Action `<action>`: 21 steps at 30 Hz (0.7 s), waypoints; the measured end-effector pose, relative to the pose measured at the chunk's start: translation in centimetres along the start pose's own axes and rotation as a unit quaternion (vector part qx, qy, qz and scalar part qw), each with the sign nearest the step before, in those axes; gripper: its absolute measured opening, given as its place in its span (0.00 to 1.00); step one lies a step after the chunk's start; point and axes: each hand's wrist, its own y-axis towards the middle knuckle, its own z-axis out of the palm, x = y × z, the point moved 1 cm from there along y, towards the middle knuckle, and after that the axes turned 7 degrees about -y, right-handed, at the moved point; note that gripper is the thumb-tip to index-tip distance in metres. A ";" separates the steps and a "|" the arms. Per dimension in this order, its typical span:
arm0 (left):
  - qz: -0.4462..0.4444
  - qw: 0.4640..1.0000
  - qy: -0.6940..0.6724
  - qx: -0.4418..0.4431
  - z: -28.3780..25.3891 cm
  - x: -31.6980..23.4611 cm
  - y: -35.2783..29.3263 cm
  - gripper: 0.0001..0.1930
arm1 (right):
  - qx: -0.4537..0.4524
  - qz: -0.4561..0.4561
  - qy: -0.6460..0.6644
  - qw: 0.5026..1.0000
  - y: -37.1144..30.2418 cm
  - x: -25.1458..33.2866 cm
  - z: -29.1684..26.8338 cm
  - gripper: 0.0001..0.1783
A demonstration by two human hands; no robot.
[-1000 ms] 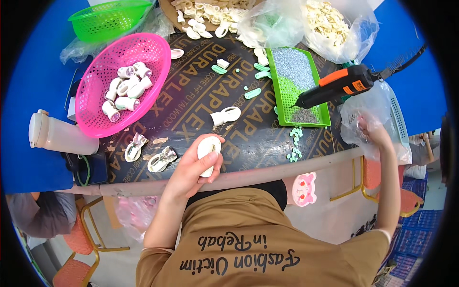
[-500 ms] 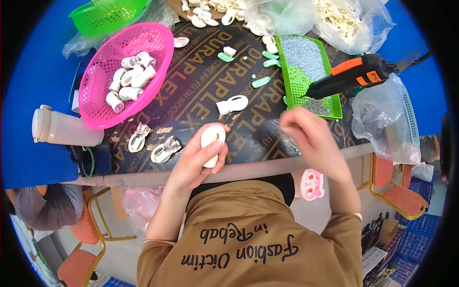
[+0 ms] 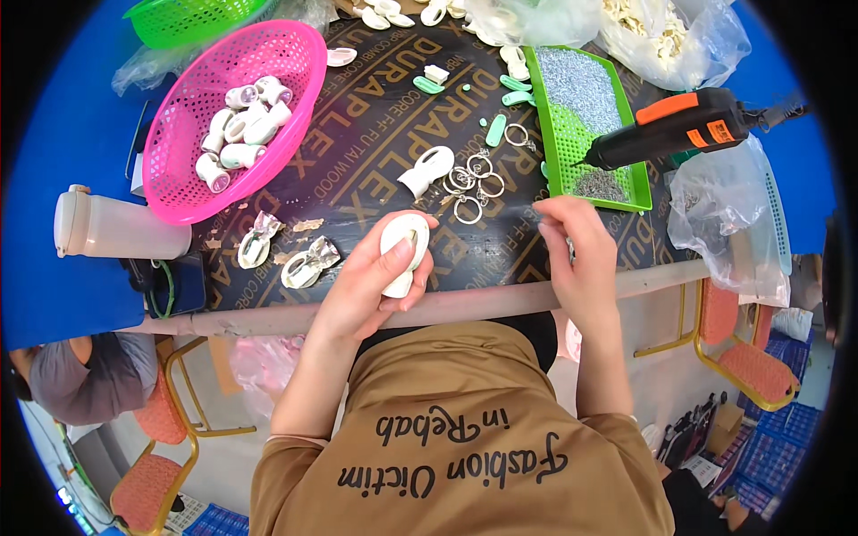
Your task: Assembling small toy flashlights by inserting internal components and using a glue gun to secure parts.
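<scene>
My left hand [image 3: 362, 281] grips a white plastic part [image 3: 407, 234] with an oval head, the thumb pressed on its face. My right hand [image 3: 581, 255] is raised over the near table edge, thumb and fingers apart, and I see nothing in it. Left of its fingertips lie several metal key rings [image 3: 467, 210] with short chains. A similar white part [image 3: 432, 167] with an oval loop rests beside the rings. Nearer my left hand are two white parts with shiny silvery wrapping, one [image 3: 310, 263] close to my wrist and one [image 3: 259, 241] farther left.
A pink basket [image 3: 308, 107] of white parts stands at left, near a lidded cup [image 3: 121, 223]. A green tray [image 3: 642, 192] holds small metal pieces, with a black-and-orange electric screwdriver [image 3: 670, 129] above it. Green pieces [image 3: 496, 130] and plastic bags [image 3: 728, 214] lie around. Another person [image 3: 89, 380] sits at left.
Several key rings now lie spread on the table where none showed distinctly before. My right hand, blurred earlier, is steadier with fingers apart. My left hand keeps its white part.
</scene>
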 end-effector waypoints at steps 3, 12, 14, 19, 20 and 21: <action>-0.001 1.000 0.005 -0.005 0.0 -0.1 0.1 0.23 | -0.002 -0.083 -0.135 0.987 1.6 -1.0 0.4 0.11; -0.006 1.000 -0.008 -0.001 0.3 0.0 0.0 0.22 | 0.104 -0.195 -0.445 0.868 10.0 -1.9 5.3 0.10; 0.001 1.000 -0.028 0.005 0.1 0.1 -0.1 0.22 | 0.105 -0.190 -0.395 0.893 10.2 -2.1 5.0 0.11; 0.007 0.999 -0.028 -0.018 0.3 -0.2 -0.1 0.23 | 0.256 -0.065 -0.062 0.962 8.9 -0.4 1.6 0.10; 0.011 0.999 -0.034 -0.016 0.3 -0.1 -0.1 0.22 | 0.255 -0.037 0.049 0.965 8.1 -0.1 0.8 0.10; 0.021 0.999 -0.039 -0.022 0.4 -0.2 -0.1 0.24 | 0.250 -0.007 0.160 0.955 7.3 0.2 0.3 0.10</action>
